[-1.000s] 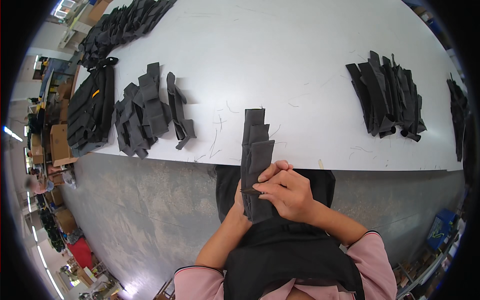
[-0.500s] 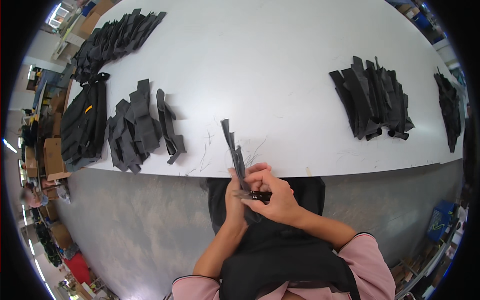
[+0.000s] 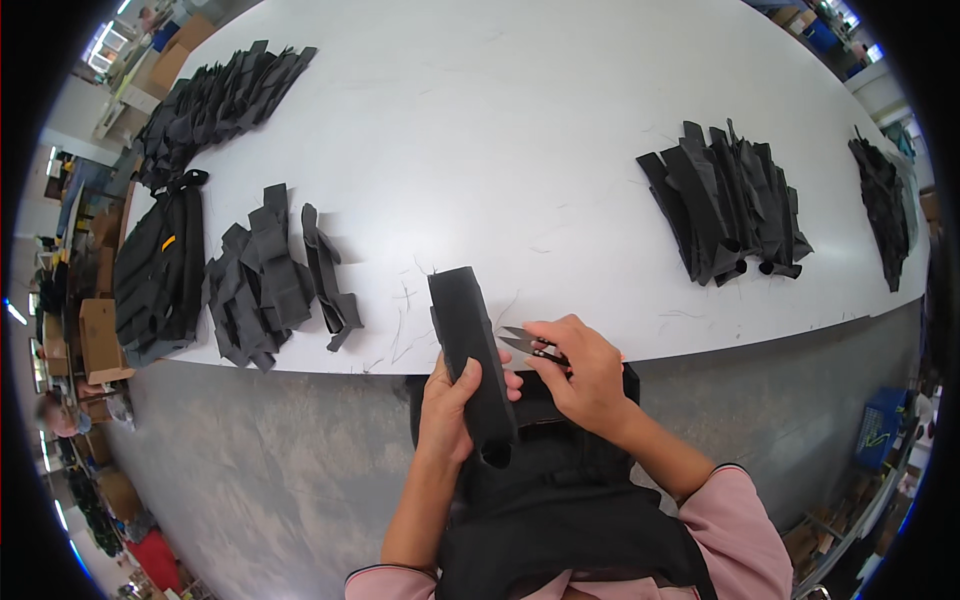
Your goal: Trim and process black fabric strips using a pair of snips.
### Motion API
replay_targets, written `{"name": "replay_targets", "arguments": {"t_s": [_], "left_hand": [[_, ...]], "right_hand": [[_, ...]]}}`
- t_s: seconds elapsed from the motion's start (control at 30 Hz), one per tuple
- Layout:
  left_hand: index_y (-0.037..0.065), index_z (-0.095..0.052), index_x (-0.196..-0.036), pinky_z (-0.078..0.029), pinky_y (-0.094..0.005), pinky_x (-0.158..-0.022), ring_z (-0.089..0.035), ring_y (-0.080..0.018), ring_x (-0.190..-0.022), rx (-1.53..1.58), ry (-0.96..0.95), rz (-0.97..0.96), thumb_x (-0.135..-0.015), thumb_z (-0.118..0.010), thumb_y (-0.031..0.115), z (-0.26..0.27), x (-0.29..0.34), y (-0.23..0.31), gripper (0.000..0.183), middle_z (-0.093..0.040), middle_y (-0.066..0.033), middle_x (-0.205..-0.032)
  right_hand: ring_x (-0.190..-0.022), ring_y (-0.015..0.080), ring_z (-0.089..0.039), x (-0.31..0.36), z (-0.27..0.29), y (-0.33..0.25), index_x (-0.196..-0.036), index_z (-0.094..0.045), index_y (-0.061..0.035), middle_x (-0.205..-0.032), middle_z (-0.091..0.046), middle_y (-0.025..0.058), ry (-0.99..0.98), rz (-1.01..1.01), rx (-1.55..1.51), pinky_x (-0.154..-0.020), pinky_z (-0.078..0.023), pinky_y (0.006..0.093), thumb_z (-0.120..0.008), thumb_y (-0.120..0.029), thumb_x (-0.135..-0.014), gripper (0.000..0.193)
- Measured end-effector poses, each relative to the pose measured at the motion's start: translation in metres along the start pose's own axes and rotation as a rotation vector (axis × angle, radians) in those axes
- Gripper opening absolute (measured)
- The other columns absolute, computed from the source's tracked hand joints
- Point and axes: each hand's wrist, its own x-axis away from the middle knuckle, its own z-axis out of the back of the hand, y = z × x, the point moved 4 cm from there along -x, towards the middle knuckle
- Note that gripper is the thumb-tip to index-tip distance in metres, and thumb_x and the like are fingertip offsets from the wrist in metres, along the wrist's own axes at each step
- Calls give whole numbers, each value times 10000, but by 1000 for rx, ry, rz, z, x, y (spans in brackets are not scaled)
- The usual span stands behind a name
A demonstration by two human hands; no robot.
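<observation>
Head cam: L hand (image 3: 445, 408) pinches blk strip (image 3: 476, 345) under thumb, R hand (image 3: 592, 378) grips snips (image 3: 546, 354).

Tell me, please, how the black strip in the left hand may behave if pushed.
The black strip is probably fairly stiff, as it extends straight beyond the left hand. It looks light, since that hand alone holds it.

The dark fabric strip (image 3: 464, 328) has turned plain side up, and the snips (image 3: 541, 352) have moved clear of it.
</observation>
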Motion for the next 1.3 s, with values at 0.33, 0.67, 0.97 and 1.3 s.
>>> {"name": "replay_targets", "arguments": {"t_s": [0.33, 0.67, 0.97, 1.3], "left_hand": [[3, -453, -1124, -520, -313, -614, -616, -221, -711, -29, -20, 25, -937, -533, 184, -7, 6, 7, 272, -598, -148, -973], [-3, -451, -1116, -482, -315, -564, -579, -231, -643, -12, 7, 70, -932, -528, 166, -5, 7, 3, 261, -589, -159, -943], [6, -439, -1128, -483, -311, -591, -583, -225, -677, -44, 21, 104, -939, -508, 148, -12, 7, 2, 247, -587, -158, -958], [57, -336, -1190, -512, -307, -622, -610, -207, -701, -130, -69, 108, -944, -496, 137, -13, 10, 1, 304, -583, -147, -980]], "right_hand": [[-603, 221, -579, -8, -5, -2, -1019, -639, -85, -774, -640, 54, 17, 194, 229, -538, -422, 314, -683, -26, -719, 309], [-648, 232, -604, -1, -6, 6, -1010, -659, -81, -811, -660, 70, 55, 218, 216, -573, -447, 314, -690, -28, -721, 295], [-674, 199, -608, 2, -6, 21, -1021, -646, -37, -828, -650, 97, -45, -16, -47, -619, -476, 274, -667, 28, -733, 297], [-648, 233, -593, -8, -10, -1, -966, -603, -61, -877, -496, 89, -143, 110, 54, -526, -457, 329, -651, -23, -742, 233]]}}
